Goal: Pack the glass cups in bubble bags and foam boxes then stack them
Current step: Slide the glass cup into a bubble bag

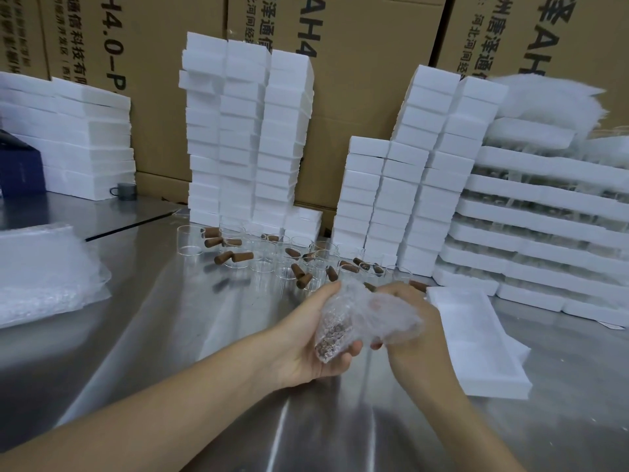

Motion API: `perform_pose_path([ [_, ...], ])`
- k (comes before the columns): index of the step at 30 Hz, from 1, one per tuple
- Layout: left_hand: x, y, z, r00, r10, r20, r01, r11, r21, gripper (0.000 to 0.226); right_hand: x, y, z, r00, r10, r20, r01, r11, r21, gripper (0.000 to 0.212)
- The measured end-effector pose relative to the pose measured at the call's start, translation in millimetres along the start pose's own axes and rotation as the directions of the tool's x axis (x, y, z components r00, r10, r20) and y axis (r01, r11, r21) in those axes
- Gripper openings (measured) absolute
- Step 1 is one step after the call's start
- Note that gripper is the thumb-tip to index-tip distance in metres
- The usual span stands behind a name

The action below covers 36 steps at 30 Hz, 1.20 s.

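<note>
Left hand [306, 338], right hand [413, 323], fingers of both grasping bubble bag [369, 315], foam box [483, 335] rim just right, glass cups [272, 262] behind

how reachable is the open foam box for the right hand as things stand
Probably yes: the foam box lies flat just right of the right hand, with nothing between them. That hand grips the bubble bag, though, so it would carry that along.

bubble bag [371, 315]: crumpled, midair | glass cups [272, 262]: clustered upright | foam boxes [243, 131]: stacked
</note>
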<state>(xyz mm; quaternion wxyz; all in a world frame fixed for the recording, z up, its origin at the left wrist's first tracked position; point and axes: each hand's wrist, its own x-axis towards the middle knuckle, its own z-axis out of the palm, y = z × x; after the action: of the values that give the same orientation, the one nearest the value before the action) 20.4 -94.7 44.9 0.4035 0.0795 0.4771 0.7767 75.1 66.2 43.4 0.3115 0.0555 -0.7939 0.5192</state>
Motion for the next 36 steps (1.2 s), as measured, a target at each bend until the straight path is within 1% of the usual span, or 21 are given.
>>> perform_pose_path([
  [3,1.3,-2.9,0.3,0.999,-0.007,-0.046,0.005,1.0,-0.031,0.063,-8.8,1.2,7.0,0.991,-0.136,0.008,0.134,0.959,-0.251,0.066],
  [4,2.6,-4.3,0.0,0.998,0.001,-0.07,-0.004,0.999,-0.044,0.063,-10.8,0.0,7.9,0.986,-0.165,0.037,0.169,0.944,-0.284,0.069],
  [5,4.0,-5.2,-0.6,0.995,0.016,-0.101,-0.022,0.998,-0.06,0.064,-12.5,-2.9,8.1,0.979,-0.187,0.078,0.202,0.935,-0.29,0.064],
  [6,5.3,-5.4,-1.3,0.99,0.038,-0.134,-0.048,0.996,-0.073,0.065,-13.9,-6.2,8.7,0.974,-0.197,0.115,0.222,0.933,-0.282,0.051],
  [8,6.1,-3.6,-3.3,0.976,0.103,-0.19,-0.117,0.991,-0.061,0.062,-15.4,-11.0,8.3,0.968,-0.157,0.198,0.205,0.946,-0.252,0.022],
  [10,5.0,-1.1,-6.3,0.953,0.185,-0.238,-0.188,0.982,0.011,0.059,-16.5,-14.0,8.8,0.958,-0.148,0.247,0.213,0.942,-0.26,0.015],
  [11,4.1,0.0,-6.9,0.942,0.22,-0.254,-0.215,0.975,0.047,0.059,-16.6,-15.3,9.8,0.959,-0.137,0.247,0.201,0.946,-0.255,0.015],
  [13,3.4,1.2,-7.1,0.921,0.281,-0.271,-0.256,0.959,0.121,0.062,-14.4,-16.8,10.1,0.978,-0.073,0.196,0.107,0.98,-0.169,0.022],
  [14,4.2,1.1,-6.6,0.909,0.314,-0.273,-0.276,0.946,0.17,0.064,-12.4,-17.8,8.7,0.986,-0.03,0.163,0.044,0.995,-0.085,0.022],
  [16,5.9,-0.3,-3.8,0.891,0.382,-0.244,-0.315,0.909,0.272,0.064,-9.5,-19.9,3.6,0.993,0.039,0.114,-0.047,0.996,0.07,0.015],
  [18,6.0,-3.6,1.1,0.888,0.413,-0.2,-0.345,0.888,0.302,0.059,-8.6,-22.0,-0.9,0.995,0.093,0.046,-0.099,0.985,0.143,0.003],
  [20,5.7,-8.2,6.4,0.897,0.396,-0.196,-0.332,0.897,0.292,0.057,-9.7,-20.2,1.9,0.992,0.116,-0.051,-0.107,0.983,0.15,0.018],
  [22,7.2,-13.3,9.5,0.896,0.378,-0.231,-0.313,0.909,0.274,0.063,-10.7,-20.5,7.1,0.991,0.053,-0.123,-0.047,0.998,0.046,0.019],
  [23,8.7,-15.4,9.4,0.891,0.376,-0.253,-0.311,0.913,0.264,0.064,-11.4,-20.7,9.2,0.994,0.013,-0.108,-0.014,1.0,-0.007,0.016],
  [25,10.1,-16.6,6.7,0.878,0.378,-0.293,-0.312,0.917,0.249,0.063,-12.2,-21.7,9.8,1.0,-0.007,-0.002,0.007,1.0,-0.03,0.012],
  [26,9.9,-15.3,4.4,0.873,0.375,-0.313,-0.309,0.92,0.241,0.063,-13.0,-23.6,9.4,0.997,0.023,0.073,-0.021,1.0,-0.022,0.015],
  [28,8.5,-10.2,-1.5,0.869,0.371,-0.327,-0.304,0.922,0.238,0.065,-14.5,-25.2,7.8,0.967,0.122,0.223,-0.127,0.992,0.005,0.021],
  [30,9.5,-6.3,-6.4,0.864,0.407,-0.296,-0.324,0.9,0.292,0.065,-14.9,-25.5,7.7,0.934,0.176,0.31,-0.179,0.984,-0.019,0.026],
  [32,9.5,-3.6,-5.3,0.844,0.464,-0.267,-0.358,0.86,0.364,0.059,-14.3,-24.5,6.6,0.922,0.176,0.345,-0.176,0.984,-0.031,0.037],
  [34,10.2,-2.2,-4.0,0.827,0.512,-0.232,-0.388,0.819,0.423,0.056,-13.1,-23.8,3.7,0.922,0.183,0.342,-0.179,0.983,-0.043,0.039],
  [36,10.0,-2.8,-3.7,0.82,0.549,-0.162,-0.408,0.759,0.508,0.066,-10.8,-21.0,0.7,0.93,0.172,0.326,-0.164,0.985,-0.05,0.035],
])
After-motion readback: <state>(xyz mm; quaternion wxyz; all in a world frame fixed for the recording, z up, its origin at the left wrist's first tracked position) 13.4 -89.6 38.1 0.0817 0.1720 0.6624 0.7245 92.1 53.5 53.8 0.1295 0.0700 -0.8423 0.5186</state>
